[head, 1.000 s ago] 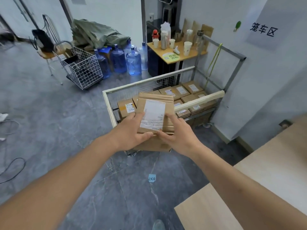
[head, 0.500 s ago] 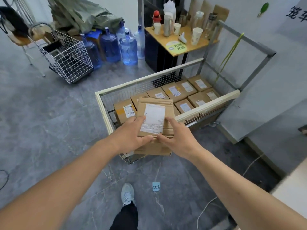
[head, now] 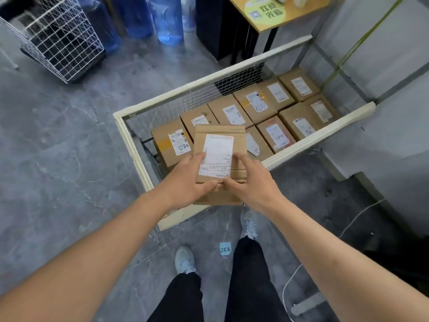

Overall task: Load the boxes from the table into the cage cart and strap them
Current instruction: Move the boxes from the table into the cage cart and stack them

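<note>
A brown cardboard box [head: 220, 138] with a white shipping label is held over the near left corner of the cage cart [head: 130, 145]. My left hand [head: 185, 180] grips its left side and my right hand [head: 253, 182] grips its right side, thumbs on top near the label's lower edge. Inside the cart several labelled cardboard boxes [head: 262, 103] lie flat in two rows. A yellow-green strap [head: 343, 56] hangs along the cart's far right frame.
A white wire basket cart [head: 62, 43] stands at the far left with blue water bottles [head: 167, 19] behind it. A small wooden table [head: 278, 12] stands beyond the cage cart. My feet and a blue floor sticker [head: 225, 248] are below. A white cable [head: 287, 287] crosses the floor at right.
I have stepped closer to the cage cart and look down more steeply. The box held in both hands now hangs over the cart's near left corner.
</note>
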A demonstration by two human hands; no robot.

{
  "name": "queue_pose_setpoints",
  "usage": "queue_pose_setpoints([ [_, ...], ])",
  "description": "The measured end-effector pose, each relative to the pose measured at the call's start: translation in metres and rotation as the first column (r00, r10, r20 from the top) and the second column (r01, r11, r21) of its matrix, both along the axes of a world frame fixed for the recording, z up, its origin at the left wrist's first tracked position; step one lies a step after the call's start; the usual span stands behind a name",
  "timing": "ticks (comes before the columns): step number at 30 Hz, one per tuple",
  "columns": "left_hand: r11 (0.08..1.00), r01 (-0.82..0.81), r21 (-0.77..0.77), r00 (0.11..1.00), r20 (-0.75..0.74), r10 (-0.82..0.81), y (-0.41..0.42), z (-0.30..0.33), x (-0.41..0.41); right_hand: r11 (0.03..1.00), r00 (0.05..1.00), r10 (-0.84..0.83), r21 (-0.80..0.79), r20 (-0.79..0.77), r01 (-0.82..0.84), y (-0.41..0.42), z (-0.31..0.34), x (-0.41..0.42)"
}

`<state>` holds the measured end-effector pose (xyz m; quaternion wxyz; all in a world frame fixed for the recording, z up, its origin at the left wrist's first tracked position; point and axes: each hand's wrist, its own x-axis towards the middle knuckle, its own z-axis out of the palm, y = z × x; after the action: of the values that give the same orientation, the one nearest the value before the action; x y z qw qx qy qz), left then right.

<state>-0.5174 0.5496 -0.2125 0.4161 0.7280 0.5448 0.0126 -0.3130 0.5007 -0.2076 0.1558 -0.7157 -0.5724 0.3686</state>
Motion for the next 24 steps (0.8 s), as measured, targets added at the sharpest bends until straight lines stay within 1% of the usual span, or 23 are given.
queue_pose_setpoints([
  [3, 0.995, -0.092, -0.031, 0.995, 0.034, 0.093, 0.031, -0.031, 0.011, 1.000, 1.000, 0.006, -0.014, -0.019, -0.007, 0.046, -0.030, 0.014],
  [7, 0.971, -0.215, -0.104, 0.973, 0.062, 0.222, 0.071, -0.081, 0.033, 0.997, 0.999, 0.027, -0.077, -0.027, -0.029, 0.110, -0.075, 0.034],
  [10, 0.943, -0.291, -0.161, 0.953, 0.034, 0.300, 0.097, -0.125, 0.050, 0.985, 0.996, 0.095, -0.145, -0.003, -0.094, 0.152, -0.115, 0.047],
  [14, 0.893, -0.374, -0.250, 0.922, 0.005, 0.388, 0.114, -0.174, 0.067, 0.958, 0.990, 0.142, -0.250, -0.024, -0.144, 0.189, -0.160, 0.063],
  [16, 0.871, -0.390, -0.300, 0.913, -0.006, 0.407, 0.118, -0.194, 0.076, 0.945, 0.984, 0.177, -0.275, -0.014, -0.174, 0.202, -0.182, 0.069],
  [20, 0.850, -0.393, -0.350, 0.908, -0.005, 0.418, 0.123, -0.230, 0.090, 0.910, 0.970, 0.242, -0.349, 0.014, -0.223, 0.216, -0.225, 0.081],
  [24, 0.831, -0.366, -0.420, 0.922, -0.043, 0.384, 0.117, -0.262, 0.103, 0.858, 0.953, 0.303, -0.440, 0.017, -0.265, 0.214, -0.259, 0.095],
])
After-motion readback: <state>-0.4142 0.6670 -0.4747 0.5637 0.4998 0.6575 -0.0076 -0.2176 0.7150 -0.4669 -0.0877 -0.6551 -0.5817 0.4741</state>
